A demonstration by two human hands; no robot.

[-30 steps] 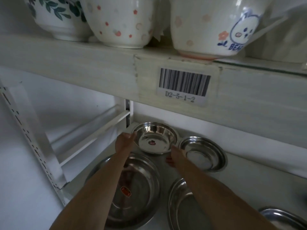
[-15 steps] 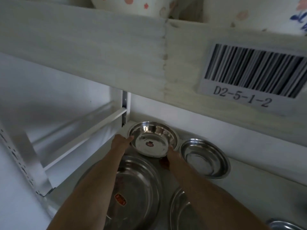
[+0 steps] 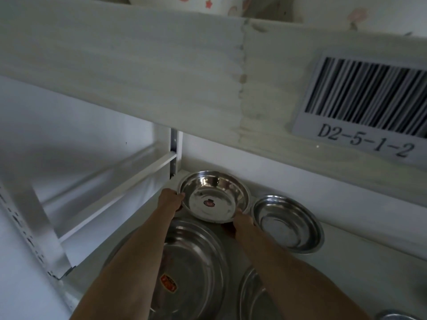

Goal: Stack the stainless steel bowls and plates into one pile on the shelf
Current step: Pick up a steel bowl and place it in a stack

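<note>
While the bowl is gripped at its rim by the left hand and right hand at the shelf's back corner, lifting seems underway; placement onto the large plate is judged next.

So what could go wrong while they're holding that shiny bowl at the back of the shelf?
The round stainless steel bowl with the red sticker is held only at its rim, by the left hand and the right hand, and looks tilted, so it might slip and clatter onto the large steel plate below. It could also knock the shallow steel dish right beside it. The white shelf board hangs low overhead, leaving little room to lift.
</note>
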